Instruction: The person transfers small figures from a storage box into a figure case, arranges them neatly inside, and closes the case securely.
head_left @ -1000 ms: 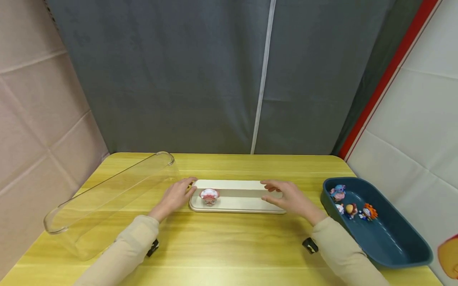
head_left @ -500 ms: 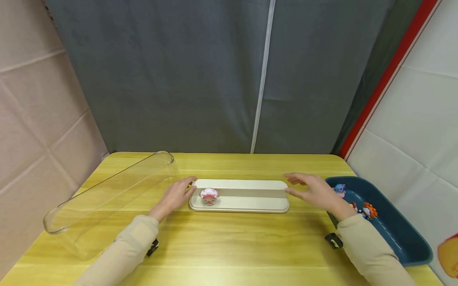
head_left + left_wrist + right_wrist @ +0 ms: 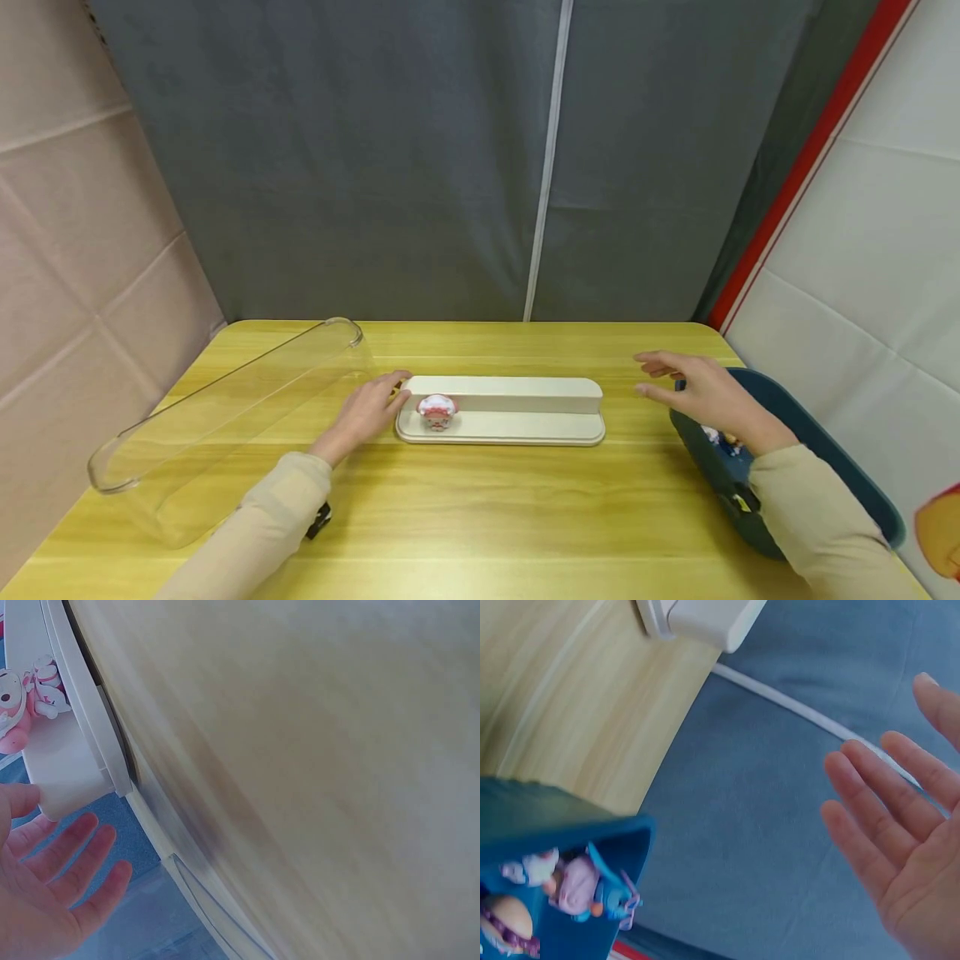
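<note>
Your right hand [image 3: 712,396] swings further toward three o'clock, away from the one white stand [image 3: 525,427], relaxed and holding nothing near the single navy bin [image 3: 847,473], where at least three figurines [image 3: 577,889] show. Your left hand [image 3: 367,408], loose-fingered and gripping nothing, waits at the stand's nine-o'clock end, perhaps to steady it, contact unclear. One pink-and-white figure [image 3: 437,412] sits near that end, and one clear cover [image 3: 262,400] lies beyond at nine o'clock, probably parked aside for access.
</note>
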Demonstrator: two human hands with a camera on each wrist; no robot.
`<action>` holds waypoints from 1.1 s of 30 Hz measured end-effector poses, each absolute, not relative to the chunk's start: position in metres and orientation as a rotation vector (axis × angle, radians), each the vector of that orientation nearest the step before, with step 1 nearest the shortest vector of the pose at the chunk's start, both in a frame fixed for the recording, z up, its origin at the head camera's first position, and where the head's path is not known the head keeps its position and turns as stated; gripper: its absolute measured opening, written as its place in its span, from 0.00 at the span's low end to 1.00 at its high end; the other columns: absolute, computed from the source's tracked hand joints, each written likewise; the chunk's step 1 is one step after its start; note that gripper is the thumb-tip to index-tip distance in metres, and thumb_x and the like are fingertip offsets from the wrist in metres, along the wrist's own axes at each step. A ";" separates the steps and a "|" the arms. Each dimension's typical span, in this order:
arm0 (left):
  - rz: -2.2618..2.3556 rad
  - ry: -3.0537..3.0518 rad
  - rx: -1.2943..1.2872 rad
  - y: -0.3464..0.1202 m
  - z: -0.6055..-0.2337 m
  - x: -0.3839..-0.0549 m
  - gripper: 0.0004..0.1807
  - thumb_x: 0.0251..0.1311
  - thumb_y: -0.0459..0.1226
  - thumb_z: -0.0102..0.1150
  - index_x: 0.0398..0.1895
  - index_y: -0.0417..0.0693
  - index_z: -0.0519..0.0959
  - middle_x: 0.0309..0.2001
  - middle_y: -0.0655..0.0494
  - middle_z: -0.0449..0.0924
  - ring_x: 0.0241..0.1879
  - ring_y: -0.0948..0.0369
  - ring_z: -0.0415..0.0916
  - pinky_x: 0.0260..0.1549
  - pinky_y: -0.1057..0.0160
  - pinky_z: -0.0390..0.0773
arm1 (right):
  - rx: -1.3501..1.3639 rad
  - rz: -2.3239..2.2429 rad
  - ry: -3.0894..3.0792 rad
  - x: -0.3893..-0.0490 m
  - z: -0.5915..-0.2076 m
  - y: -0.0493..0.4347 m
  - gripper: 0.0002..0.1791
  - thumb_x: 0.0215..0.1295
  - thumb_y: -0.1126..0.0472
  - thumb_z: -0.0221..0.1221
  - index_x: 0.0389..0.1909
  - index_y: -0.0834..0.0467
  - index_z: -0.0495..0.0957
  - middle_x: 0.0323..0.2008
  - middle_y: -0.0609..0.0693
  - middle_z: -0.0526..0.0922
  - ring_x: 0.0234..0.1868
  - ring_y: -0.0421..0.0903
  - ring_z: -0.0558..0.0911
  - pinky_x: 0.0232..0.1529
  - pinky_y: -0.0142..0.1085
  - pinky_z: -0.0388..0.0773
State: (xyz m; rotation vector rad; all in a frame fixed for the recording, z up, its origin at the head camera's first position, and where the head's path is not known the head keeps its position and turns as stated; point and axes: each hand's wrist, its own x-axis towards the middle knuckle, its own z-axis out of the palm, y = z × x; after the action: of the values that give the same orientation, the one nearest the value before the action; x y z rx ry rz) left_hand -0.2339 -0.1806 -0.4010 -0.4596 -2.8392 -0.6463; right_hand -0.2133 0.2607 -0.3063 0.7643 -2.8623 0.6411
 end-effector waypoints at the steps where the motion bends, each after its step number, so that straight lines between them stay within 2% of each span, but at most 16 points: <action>1: -0.643 -2.839 -0.459 -0.181 -0.401 -0.234 0.17 0.62 0.41 0.48 0.53 0.44 0.70 0.46 0.46 0.75 0.40 0.52 0.74 0.35 0.51 0.73 | 0.753 0.640 -2.870 -0.214 -0.305 0.263 0.28 0.58 0.47 0.55 0.55 0.60 0.69 0.44 0.56 0.77 0.44 0.51 0.75 0.44 0.50 0.70; 15: -0.624 -2.841 -0.464 -0.183 -0.401 -0.234 0.17 0.62 0.40 0.48 0.53 0.44 0.70 0.46 0.45 0.75 0.38 0.52 0.75 0.33 0.52 0.74 | 0.727 0.726 -2.797 -0.221 -0.301 0.306 0.23 0.60 0.55 0.55 0.53 0.64 0.69 0.44 0.59 0.76 0.42 0.54 0.76 0.42 0.51 0.70; 17: -0.616 -2.842 -0.460 -0.182 -0.401 -0.234 0.17 0.62 0.41 0.48 0.53 0.45 0.70 0.45 0.45 0.75 0.38 0.52 0.75 0.33 0.52 0.73 | 0.711 0.731 -2.779 -0.224 -0.303 0.314 0.22 0.60 0.56 0.56 0.52 0.64 0.70 0.44 0.59 0.77 0.41 0.47 0.76 0.40 0.47 0.73; 20: -0.603 -2.842 -0.457 -0.183 -0.400 -0.234 0.17 0.62 0.41 0.48 0.53 0.45 0.70 0.45 0.46 0.75 0.38 0.52 0.75 0.33 0.52 0.73 | 0.672 0.772 -2.769 -0.227 -0.307 0.326 0.21 0.59 0.58 0.57 0.51 0.64 0.71 0.42 0.60 0.77 0.39 0.32 0.74 0.36 0.32 0.75; 22: -0.603 -2.839 -0.461 -0.183 -0.399 -0.233 0.17 0.62 0.41 0.48 0.52 0.45 0.70 0.45 0.45 0.75 0.38 0.52 0.75 0.33 0.52 0.73 | 0.645 0.811 -2.768 -0.230 -0.310 0.333 0.20 0.59 0.58 0.57 0.50 0.64 0.72 0.42 0.60 0.77 0.37 0.25 0.71 0.35 0.23 0.72; 24: -0.607 -2.836 -0.466 -0.182 -0.399 -0.233 0.17 0.62 0.40 0.49 0.52 0.44 0.70 0.45 0.45 0.75 0.38 0.52 0.75 0.33 0.52 0.73 | 0.613 0.838 -2.776 -0.232 -0.315 0.341 0.20 0.59 0.58 0.57 0.50 0.64 0.73 0.42 0.60 0.77 0.37 0.24 0.70 0.34 0.19 0.69; 29: -0.610 -2.838 -0.470 -0.182 -0.398 -0.232 0.17 0.62 0.40 0.49 0.52 0.43 0.70 0.44 0.45 0.75 0.38 0.52 0.75 0.33 0.52 0.74 | 0.485 0.899 -2.874 -0.235 -0.326 0.357 0.24 0.60 0.53 0.55 0.53 0.64 0.70 0.44 0.61 0.76 0.38 0.22 0.68 0.36 0.27 0.71; 33: -0.595 -2.835 -0.470 -0.183 -0.400 -0.232 0.17 0.62 0.40 0.49 0.52 0.43 0.70 0.44 0.45 0.76 0.38 0.52 0.75 0.33 0.52 0.74 | 0.396 1.002 -2.957 -0.237 -0.334 0.367 0.28 0.61 0.49 0.52 0.57 0.63 0.67 0.49 0.63 0.73 0.40 0.20 0.64 0.43 0.41 0.70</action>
State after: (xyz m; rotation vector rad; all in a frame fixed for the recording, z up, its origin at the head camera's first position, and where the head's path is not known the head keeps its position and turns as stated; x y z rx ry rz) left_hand -0.2320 -0.1826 -0.3998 -0.4704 -2.8349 -0.5951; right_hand -0.2370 0.3666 -0.3340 0.3964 -2.9568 1.0021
